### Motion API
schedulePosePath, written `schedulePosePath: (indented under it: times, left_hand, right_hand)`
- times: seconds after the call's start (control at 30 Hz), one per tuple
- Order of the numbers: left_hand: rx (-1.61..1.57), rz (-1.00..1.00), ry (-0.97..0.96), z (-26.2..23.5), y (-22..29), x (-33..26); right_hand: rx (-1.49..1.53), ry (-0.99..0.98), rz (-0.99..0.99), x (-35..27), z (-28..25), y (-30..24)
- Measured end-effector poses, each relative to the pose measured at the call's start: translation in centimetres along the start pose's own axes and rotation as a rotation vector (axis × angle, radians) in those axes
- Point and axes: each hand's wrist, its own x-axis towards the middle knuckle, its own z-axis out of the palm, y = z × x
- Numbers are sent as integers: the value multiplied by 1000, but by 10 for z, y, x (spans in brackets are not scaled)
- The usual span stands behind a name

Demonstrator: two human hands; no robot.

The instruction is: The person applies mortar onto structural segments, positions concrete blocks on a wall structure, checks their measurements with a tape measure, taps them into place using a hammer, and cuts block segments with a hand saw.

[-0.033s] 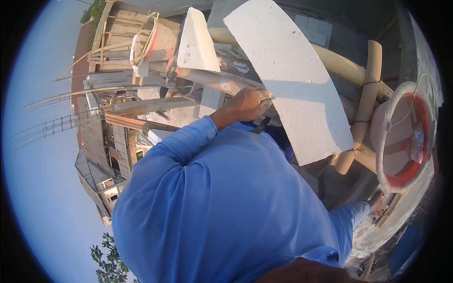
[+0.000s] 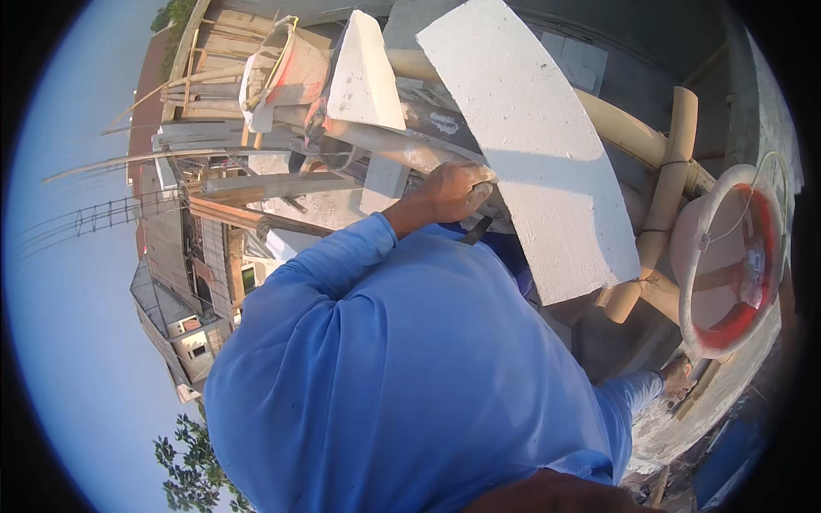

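Observation:
A long white block, like lightweight concrete, lies aslant across bamboo poles in front of me. My left hand is closed in a fist against its near left edge. What the fist holds, if anything, is hidden. Just below it a short dark strip shows against my blue shirt. My right hand is low at the right, by the concrete wall edge and just below a bucket with a red inside. Its fingers are too small and shaded to make out.
Thick bamboo poles, tied together, cross behind the block. A wedge-shaped white block and another pale bucket stand at the far left. The right bucket has a thin wire handle. Lower roofs lie beyond the left side.
The view has shifted slightly, so the block and buckets sit a little differently in the picture. My left hand stays closed beside the block; my right hand remains below the bucket.

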Motion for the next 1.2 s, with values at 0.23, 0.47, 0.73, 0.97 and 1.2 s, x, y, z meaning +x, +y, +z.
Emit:
schedulePosePath:
  times: [0.23, 0.47, 0.73, 0.97, 1.2]
  left_hand:
    - [177, -296, 577, -39, -125, -47]
    - [593, -613, 650, -103, -374, -119]
    - [624, -686, -40, -152, -422, -65]
    - [440, -388, 267, -146, -474, -82]
    - [357, -517, 578, -183, -415, -81]
  right_hand:
    - [645, 372, -640, -212, -84, -66]
    - [601, -148, -671, -330, -156, -197]
    - [336, -173, -339, -351, -177, -218]
    - [208, -186, -272, -350, -131, -206]
    - [249, -235, -243, -344, -143, -238]
